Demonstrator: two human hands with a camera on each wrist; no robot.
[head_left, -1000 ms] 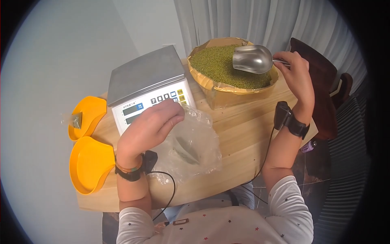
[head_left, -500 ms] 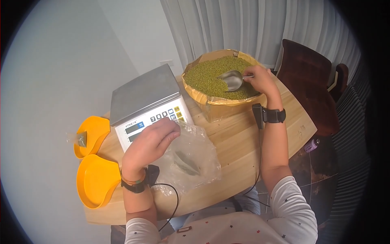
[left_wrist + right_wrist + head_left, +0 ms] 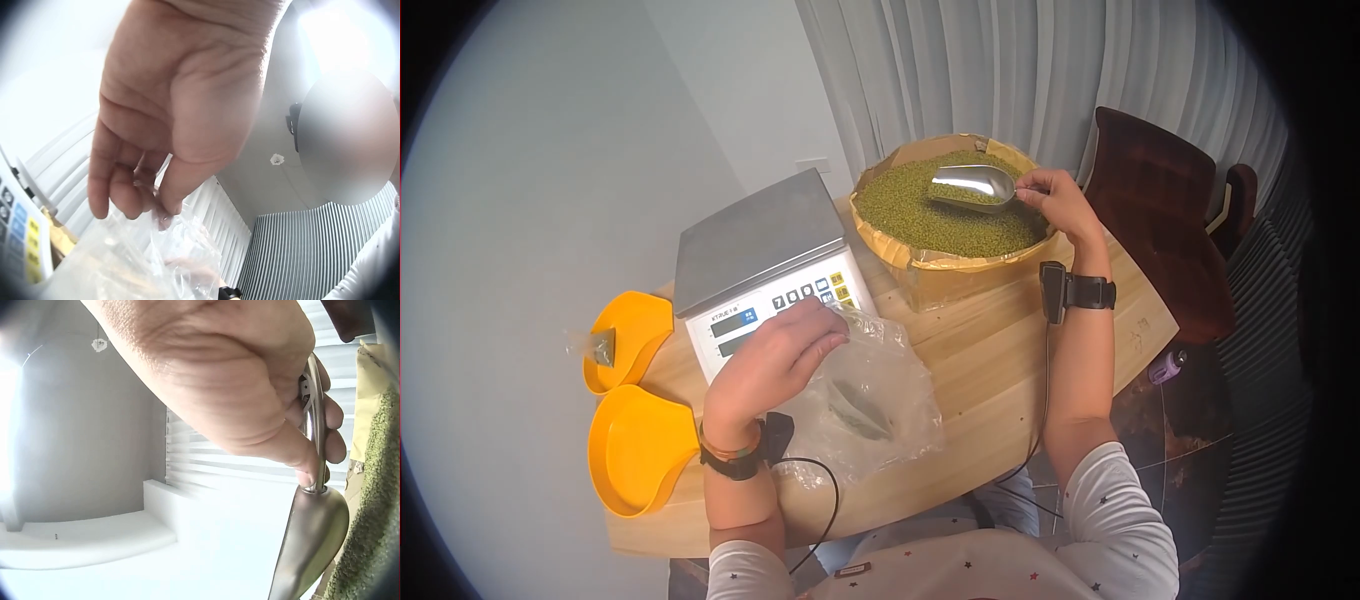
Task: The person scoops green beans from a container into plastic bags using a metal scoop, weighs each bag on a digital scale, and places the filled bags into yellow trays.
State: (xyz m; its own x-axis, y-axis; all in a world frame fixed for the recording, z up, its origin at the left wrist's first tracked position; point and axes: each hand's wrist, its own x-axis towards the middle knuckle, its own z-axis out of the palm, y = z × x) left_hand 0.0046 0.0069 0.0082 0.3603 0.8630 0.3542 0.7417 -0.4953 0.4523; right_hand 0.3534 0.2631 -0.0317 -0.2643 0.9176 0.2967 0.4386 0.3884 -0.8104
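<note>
My right hand grips the handle of a metal scoop, thumb along the handle in the right wrist view. Green beans lie in the scoop, which is held over a cardboard box filled with small green beans. With its fingertips my left hand pinches the top edge of a clear plastic bag. Low in the bag sits a small amount of greenish contents. The same pinch on the bag shows in the left wrist view.
A digital scale with a bare metal platform stands behind my left hand. Two yellow scoop-shaped trays lie at the table's left, a small packet in the farther one. A dark red chair stands beyond the table's right edge.
My right hand lowered the scoop into the beans, then lifted it with beans inside. The left hand keeps its pinch on the bag. The head view shifted slightly.
</note>
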